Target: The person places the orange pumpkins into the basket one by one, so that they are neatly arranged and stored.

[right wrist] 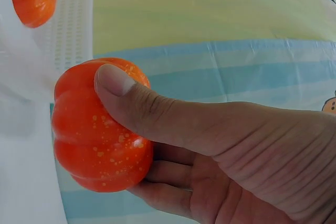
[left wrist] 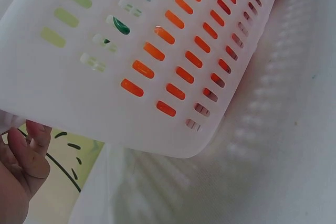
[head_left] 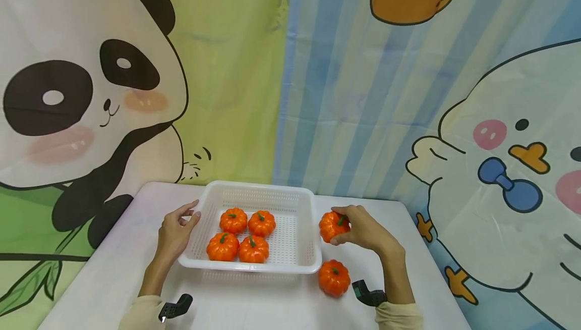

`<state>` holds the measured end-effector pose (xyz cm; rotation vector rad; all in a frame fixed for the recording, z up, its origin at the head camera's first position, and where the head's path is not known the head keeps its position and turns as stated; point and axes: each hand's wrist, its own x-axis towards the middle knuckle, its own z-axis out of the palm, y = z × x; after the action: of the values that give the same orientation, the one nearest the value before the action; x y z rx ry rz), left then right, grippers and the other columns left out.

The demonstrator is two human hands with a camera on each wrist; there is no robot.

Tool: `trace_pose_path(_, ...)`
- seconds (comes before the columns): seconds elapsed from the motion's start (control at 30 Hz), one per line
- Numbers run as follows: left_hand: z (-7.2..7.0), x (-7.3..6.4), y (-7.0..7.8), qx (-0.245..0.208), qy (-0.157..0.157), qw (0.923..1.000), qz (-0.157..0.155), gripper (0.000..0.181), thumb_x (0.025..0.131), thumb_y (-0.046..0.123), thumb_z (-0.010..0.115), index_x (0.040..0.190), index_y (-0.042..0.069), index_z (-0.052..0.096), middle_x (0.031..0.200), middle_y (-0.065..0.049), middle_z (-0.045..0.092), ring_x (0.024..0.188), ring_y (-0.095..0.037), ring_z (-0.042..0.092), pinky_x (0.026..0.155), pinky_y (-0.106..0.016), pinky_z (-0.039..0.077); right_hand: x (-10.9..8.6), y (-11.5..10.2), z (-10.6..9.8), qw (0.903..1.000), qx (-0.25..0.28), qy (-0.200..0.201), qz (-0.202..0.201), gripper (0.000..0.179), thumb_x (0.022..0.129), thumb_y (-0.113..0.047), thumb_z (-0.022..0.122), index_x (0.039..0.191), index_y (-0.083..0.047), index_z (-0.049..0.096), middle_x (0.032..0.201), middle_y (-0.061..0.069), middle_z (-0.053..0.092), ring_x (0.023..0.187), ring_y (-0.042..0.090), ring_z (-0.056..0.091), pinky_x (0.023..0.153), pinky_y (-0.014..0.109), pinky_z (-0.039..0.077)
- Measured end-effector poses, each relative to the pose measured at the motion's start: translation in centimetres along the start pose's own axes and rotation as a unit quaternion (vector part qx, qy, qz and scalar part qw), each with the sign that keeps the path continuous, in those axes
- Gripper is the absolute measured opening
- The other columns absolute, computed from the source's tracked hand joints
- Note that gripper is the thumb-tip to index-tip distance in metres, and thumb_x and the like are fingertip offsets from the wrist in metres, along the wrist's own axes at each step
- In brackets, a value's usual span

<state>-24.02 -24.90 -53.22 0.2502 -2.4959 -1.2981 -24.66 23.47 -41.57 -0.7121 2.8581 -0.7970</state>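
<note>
My right hand (head_left: 360, 226) grips an orange toy pumpkin (right wrist: 100, 129) with a green stem, just off the right side of the white plastic basket (head_left: 295, 196). In the right wrist view, the thumb lies across the pumpkin and the other fingers are partly hidden behind it. Several similar pumpkins (head_left: 253, 249) sit in the basket's left half. My left hand (head_left: 174, 231) is at the basket's left rim, fingers loosely bent and fingertips at the edge. The left wrist view shows that hand (left wrist: 23, 166) beside the slotted wall; whether it presses the rim I cannot tell.
Another orange pumpkin (head_left: 334, 278) lies on the white table (head_left: 254, 305), near the basket's front right corner and in front of my right hand. A curtain (head_left: 236, 93) with cartoon animals hangs behind the table's far edge.
</note>
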Motion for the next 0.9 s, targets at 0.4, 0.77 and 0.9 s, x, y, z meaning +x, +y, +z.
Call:
trace_pose_path(0.4,0.1,0.1,0.0,0.000,0.002,1.0000,0.001,0.047,0.108,0.030,0.069,0.153,0.015,0.065,0.129,-0.021,0.074,0.082,-0.013,0.060,0.068,-0.026,0.046,2.1,-1.6,1.3,0.9990,-0.007,-0.020,-0.040,0.077,0.081,-0.021,0.098,0.146,0.005,0.065,0.117,0.004,0.078,0.097,0.014,0.065,0.088,0.027,0.060)
trace_pose_path(0.77,0.1,0.0,0.0,-0.003,-0.003,1.0000,-0.002,0.047,0.109,0.031,0.068,0.153,0.015,0.064,0.131,-0.021,0.073,0.083,-0.015,0.060,0.068,-0.025,0.047,3.0,-3.0,1.7,0.9980,-0.031,-0.026,-0.048,0.075,0.081,-0.025,0.098,0.145,0.001,0.067,0.121,0.004,0.075,0.107,0.019,0.059,0.095,0.035,0.056)
trace_pose_path(0.9,0.2,0.1,0.0,-0.005,-0.001,1.0000,-0.001,0.047,0.109,0.031,0.068,0.153,0.015,0.065,0.130,-0.021,0.073,0.083,-0.014,0.060,0.068,-0.026,0.046,3.4,-3.6,2.1,0.9979,-0.027,-0.032,-0.049,0.075,0.081,-0.025,0.099,0.145,-0.001,0.068,0.121,0.004,0.076,0.110,0.019,0.059,0.098,0.037,0.056)
